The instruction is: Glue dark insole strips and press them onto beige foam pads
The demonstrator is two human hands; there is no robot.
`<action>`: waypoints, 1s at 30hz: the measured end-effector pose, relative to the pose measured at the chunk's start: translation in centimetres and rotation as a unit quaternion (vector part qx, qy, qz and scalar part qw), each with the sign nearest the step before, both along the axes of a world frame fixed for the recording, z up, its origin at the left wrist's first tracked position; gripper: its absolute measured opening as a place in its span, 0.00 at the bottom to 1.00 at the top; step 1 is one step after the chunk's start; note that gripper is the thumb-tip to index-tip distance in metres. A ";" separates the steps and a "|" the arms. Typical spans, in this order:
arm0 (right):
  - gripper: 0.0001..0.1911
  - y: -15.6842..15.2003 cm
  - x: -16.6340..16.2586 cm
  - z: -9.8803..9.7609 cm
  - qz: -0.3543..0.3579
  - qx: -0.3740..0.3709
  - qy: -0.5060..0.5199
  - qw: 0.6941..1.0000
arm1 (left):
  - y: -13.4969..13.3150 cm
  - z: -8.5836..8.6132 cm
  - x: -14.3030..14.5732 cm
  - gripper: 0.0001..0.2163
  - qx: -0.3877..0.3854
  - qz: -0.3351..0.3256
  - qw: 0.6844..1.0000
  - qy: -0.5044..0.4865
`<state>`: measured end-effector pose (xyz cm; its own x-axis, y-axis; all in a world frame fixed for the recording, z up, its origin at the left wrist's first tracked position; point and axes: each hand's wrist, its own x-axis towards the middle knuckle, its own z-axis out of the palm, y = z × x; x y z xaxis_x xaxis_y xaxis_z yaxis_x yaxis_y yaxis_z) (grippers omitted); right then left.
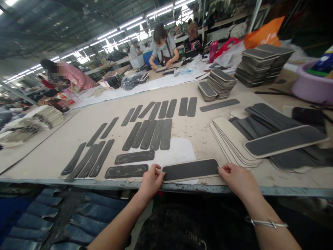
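A long dark panel with a pale border (pixel 191 170) lies at the table's front edge, partly over a white sheet (pixel 183 147). My left hand (pixel 152 178) pinches its left end, and my right hand (pixel 238 180) pinches its right end. Left of it, dark strips with shiny wet-looking smears (pixel 127 171) lie in loose rows. Close to my right hand is a fanned stack of pale panels (pixel 229 139). Another pale-edged dark panel (pixel 286 140) rests on a heap of dark pieces (pixel 270 118).
Stacks of finished-looking panels (pixel 218 83) and taller piles (pixel 260 66) stand at the back right, near a purple basin (pixel 312 83). Pale stacked pieces (pixel 33 125) sit far left. A co-worker (pixel 163 48) bends over the far side; another person (pixel 70 74) is at left.
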<state>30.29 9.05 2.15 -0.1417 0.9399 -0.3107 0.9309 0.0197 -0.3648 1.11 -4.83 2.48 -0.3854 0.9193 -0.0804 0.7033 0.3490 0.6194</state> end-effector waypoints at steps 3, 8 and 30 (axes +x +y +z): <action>0.16 0.1 0.3 -0.7 0.008 0.009 -0.004 1.000 | -1.6 -0.6 0.0 0.09 0.105 -0.103 0.986 0.076; 0.16 0.3 0.6 -1.4 0.016 0.003 -0.004 1.000 | -2.6 -1.1 -0.4 0.11 0.167 -0.218 0.953 0.127; 0.11 -0.3 -0.3 0.4 -0.015 0.009 0.027 0.999 | -2.0 -1.7 -1.1 0.08 0.220 -0.233 0.939 0.126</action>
<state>29.96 8.78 2.57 -0.1296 0.9492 -0.2866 0.9100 -0.0010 -0.4146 0.03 -6.80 0.83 0.1104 0.9155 0.3870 0.8600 -0.2832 0.4245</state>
